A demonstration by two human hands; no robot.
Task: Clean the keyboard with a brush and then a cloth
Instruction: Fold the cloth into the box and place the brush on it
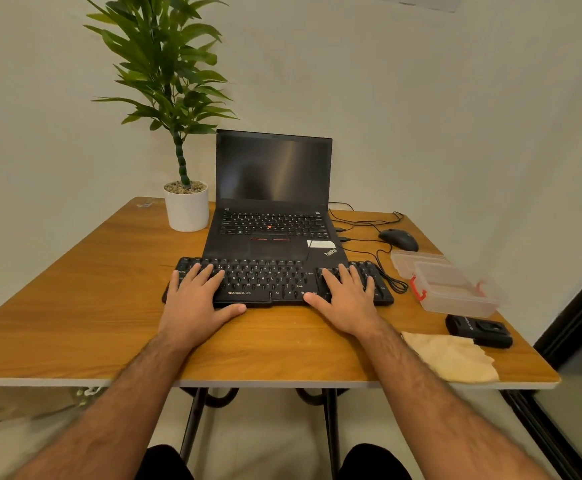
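I see both hands flat on the keyboard [275, 282], left hand [192, 299] and right hand [346, 299], fingers straight, spread. Wooden desk [75, 306] against pale wall [456, 116]; cloth [456, 358] near right edge.

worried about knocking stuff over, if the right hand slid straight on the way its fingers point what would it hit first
Probably the laptop: the right hand lies flat on the keyboard, fingers pointing away from the person, and the laptop's front corner sits just behind it. Depth is hard to judge.
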